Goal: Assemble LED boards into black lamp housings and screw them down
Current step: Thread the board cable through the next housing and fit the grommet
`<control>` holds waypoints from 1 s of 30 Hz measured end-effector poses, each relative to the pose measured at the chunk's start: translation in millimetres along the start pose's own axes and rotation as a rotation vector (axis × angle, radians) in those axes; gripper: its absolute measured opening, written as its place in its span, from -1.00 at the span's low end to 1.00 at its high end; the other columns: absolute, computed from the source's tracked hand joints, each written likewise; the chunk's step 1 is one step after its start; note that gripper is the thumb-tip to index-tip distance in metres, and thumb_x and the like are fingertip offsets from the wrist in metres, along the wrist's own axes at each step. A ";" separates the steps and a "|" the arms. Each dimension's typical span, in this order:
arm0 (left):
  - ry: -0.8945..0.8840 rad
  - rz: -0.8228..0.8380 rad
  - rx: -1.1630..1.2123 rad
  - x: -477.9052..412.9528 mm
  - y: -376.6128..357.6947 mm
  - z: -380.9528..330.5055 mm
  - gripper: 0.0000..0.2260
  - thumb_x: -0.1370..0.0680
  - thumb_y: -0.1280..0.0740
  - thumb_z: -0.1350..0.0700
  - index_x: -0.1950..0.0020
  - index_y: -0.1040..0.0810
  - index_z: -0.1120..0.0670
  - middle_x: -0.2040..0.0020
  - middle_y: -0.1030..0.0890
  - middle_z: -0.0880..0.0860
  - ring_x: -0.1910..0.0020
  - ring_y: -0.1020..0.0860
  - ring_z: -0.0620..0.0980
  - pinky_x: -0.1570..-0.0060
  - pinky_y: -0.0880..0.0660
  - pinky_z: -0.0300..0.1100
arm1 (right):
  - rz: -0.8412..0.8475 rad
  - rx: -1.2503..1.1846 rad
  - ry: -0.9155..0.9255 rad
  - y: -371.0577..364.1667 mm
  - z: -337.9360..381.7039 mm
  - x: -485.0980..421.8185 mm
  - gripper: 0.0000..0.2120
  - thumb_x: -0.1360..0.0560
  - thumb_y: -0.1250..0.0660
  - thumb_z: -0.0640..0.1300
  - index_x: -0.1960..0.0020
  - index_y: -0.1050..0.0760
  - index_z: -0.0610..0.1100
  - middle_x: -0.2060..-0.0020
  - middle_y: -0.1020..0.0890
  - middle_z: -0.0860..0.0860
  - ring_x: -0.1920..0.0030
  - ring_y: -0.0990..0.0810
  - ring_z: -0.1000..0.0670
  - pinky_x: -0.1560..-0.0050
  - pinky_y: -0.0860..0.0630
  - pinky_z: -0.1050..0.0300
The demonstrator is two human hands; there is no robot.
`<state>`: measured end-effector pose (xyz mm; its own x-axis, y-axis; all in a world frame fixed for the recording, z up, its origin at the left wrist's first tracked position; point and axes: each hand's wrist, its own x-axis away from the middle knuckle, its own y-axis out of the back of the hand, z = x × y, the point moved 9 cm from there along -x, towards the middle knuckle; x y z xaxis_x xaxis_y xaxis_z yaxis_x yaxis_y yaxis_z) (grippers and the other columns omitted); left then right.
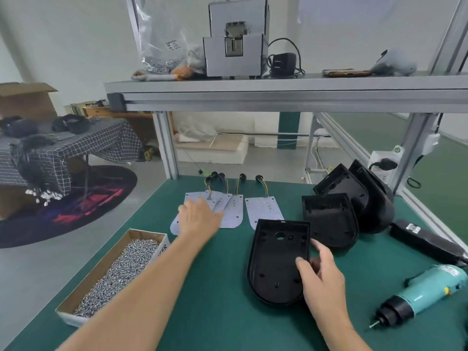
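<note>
Right grip [320, 272] pinches the right wall of an open black lamp housing [276, 262], thumb inside on its floor and fingers outside. It steadies the housing hollow-side up at the middle of the counter [215, 312], a little toward the right edge. Left grip [200, 216], fingers straight and spread, lies palm-down on the overlapped LED boards [234, 211] fanned out near the far edge, their wire tails trailing toward that edge. Whether it has one pinned or lifted cannot be told. One more board [264, 211] lies alone, just beside the housing's far end.

The step in hand appears to be fetching a board for the held housing. Done well, that means sliding a single board free of the overlap by its edge and keeping its wires clear of its neighbours'. The wire end would probably then go through the round hole in the housing floor before the board is seated.

Room is fair, with bare green mat between boards and housing. Spare housings [331, 219] crowd the right side, a screw box [114, 272] hugs the left edge, and an electric screwdriver [425, 295] lies at the front right corner.
</note>
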<state>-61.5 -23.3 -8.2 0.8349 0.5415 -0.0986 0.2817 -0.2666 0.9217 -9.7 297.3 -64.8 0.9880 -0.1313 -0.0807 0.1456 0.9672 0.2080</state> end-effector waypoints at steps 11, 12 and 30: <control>0.104 0.223 -0.242 -61.6 -39.2 42.4 -0.07 -0.37 -0.45 -0.33 -0.52 -0.19 0.18 -0.35 -0.43 0.20 -0.33 -0.39 0.22 -0.14 -0.39 0.02 | 0.010 0.011 0.014 -1.8 -5.4 -6.5 -0.57 -0.55 -0.37 -0.18 -0.37 -0.46 0.08 0.40 -0.41 0.07 0.43 -0.37 0.14 0.26 -0.42 0.10; 0.083 0.223 -0.252 -61.6 -39.2 40.7 -0.06 -0.38 -0.45 -0.31 -0.52 -0.17 0.20 -0.33 -0.45 0.20 -0.30 -0.42 0.22 -0.08 -0.38 0.00 | 0.014 0.014 0.015 -2.2 -5.8 -6.8 -0.57 -0.55 -0.37 -0.18 -0.38 -0.46 0.08 0.39 -0.41 0.07 0.43 -0.37 0.13 0.27 -0.42 0.10; -0.061 -0.223 0.726 9.0 57.6 36.6 -0.73 -0.53 -0.21 0.22 0.30 -0.18 0.08 0.17 -0.27 0.05 0.35 -0.19 0.01 0.38 -0.12 -0.12 | 0.028 0.066 0.038 -5.9 3.2 -6.0 -0.63 -0.53 -0.37 -0.12 -0.33 -0.52 0.01 0.32 -0.58 0.11 0.36 -0.53 0.18 0.31 -0.42 0.38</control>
<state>-20.4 -63.0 30.3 0.7402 0.6049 -0.2937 0.6697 -0.6245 0.4017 -16.3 291.7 -62.4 0.9893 -0.0943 -0.1109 0.1217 0.9540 0.2740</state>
